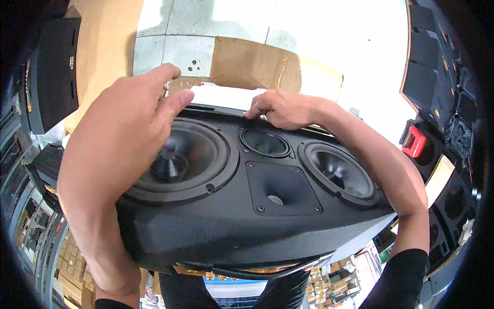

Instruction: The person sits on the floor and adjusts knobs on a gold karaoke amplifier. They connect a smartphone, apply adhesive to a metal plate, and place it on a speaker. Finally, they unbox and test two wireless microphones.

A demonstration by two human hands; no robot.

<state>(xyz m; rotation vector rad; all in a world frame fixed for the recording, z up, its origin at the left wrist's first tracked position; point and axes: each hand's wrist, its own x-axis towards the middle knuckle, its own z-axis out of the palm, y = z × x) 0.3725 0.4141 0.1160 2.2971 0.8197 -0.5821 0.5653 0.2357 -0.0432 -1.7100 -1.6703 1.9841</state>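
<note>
Four drivers (pixel 265 143) in one black speaker cabinet (pixel 231 234) — both hands (pixel 285 109) (pixel 136 113) near its far edge

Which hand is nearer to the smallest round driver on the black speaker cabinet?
The right hand: it is just beyond the smallest round driver, at the far edge of the black cabinet. The left hand is farther left, hiding part of the largest driver.

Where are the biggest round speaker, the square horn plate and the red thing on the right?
Biggest round speaker (pixel 193 150): head view, on its dark cone.
Square horn plate (pixel 284 187): head view, inside its flared opening.
Red thing (pixel 419 141): head view, on its red body.
</note>
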